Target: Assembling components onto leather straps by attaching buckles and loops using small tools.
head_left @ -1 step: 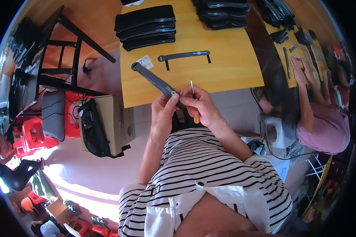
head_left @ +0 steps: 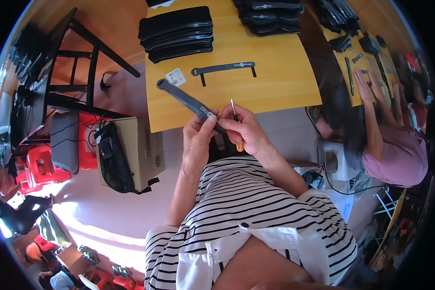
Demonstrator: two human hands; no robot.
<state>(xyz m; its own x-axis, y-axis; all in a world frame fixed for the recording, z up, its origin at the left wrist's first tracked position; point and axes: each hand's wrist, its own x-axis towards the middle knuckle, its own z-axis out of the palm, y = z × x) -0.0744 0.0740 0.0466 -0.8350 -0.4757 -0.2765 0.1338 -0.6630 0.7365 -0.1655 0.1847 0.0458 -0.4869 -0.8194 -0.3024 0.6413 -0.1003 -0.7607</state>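
Note:
A dark grey strap (head_left: 182, 98) with a rounded, slotted end slants up and left from my hands, over the near part of the yellow table (head_left: 285, 92). My left hand (head_left: 198, 137) is closed on it, thumb pressed on top near its lower end. In my right hand (head_left: 246, 128) is a small screwdriver-like tool (head_left: 239, 146) with an orange handle, its thin metal tip pointing up. The right fingertips also meet the strap's lower end, where the detail is hidden. A second grey strap (head_left: 222, 68) with two short black tabs lies farther back on the table.
Folded black fabric pieces (head_left: 176, 34) are stacked at the back left, with more black pieces (head_left: 268, 19) at the back right. A white printed label (head_left: 175, 76) lies near the left edge. At right, a person in pink (head_left: 396, 154) works at another table. A cardboard box (head_left: 142, 154) stands left.
The strap's far end has shifted slightly left and down. Both hands keep nearly the same place and grip.

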